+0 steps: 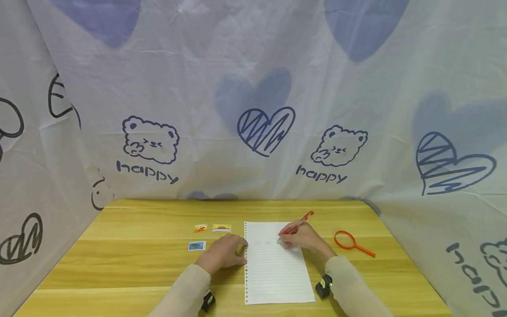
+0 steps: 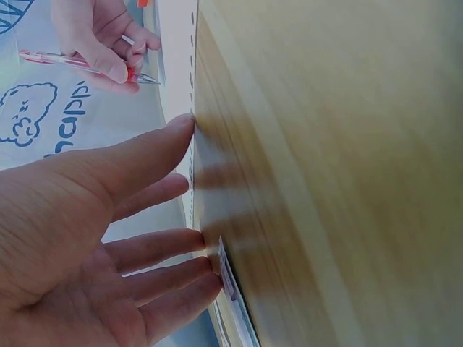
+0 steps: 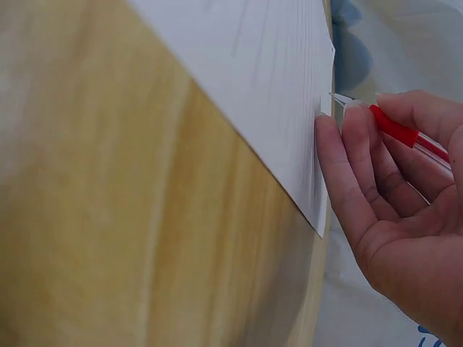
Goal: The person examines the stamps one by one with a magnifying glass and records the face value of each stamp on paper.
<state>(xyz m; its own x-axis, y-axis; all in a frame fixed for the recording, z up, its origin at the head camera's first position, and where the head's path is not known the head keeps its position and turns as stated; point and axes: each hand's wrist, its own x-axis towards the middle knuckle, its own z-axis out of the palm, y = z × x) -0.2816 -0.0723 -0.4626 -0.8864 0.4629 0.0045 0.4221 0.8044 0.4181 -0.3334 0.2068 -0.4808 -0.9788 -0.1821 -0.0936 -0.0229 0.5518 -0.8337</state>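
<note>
A sheet of lined loose-leaf paper (image 1: pixel 277 277) with holes down its left side lies on the wooden table. Faint reddish writing, too small to read surely, stands in its upper part. My right hand (image 1: pixel 304 238) rests on the upper right of the sheet and pinches a red pen (image 3: pixel 394 126), its tip pointing down at the paper. With fingers loosely extended, my left hand (image 1: pixel 225 252) touches the sheet's punched left edge. Its palm and thumb show in the left wrist view, where a thin flat piece (image 2: pixel 235 293) lies by the fingertips.
Left of the paper lie small stamp-like pictures: an orange one (image 1: pixel 200 228), a yellow one (image 1: pixel 221 228) and a blue-green one (image 1: pixel 196 246). An orange-red magnifying glass (image 1: pixel 364 250) lies to the right. A printed cloth (image 1: pixel 206 132) hangs behind the table (image 1: pixel 119 264).
</note>
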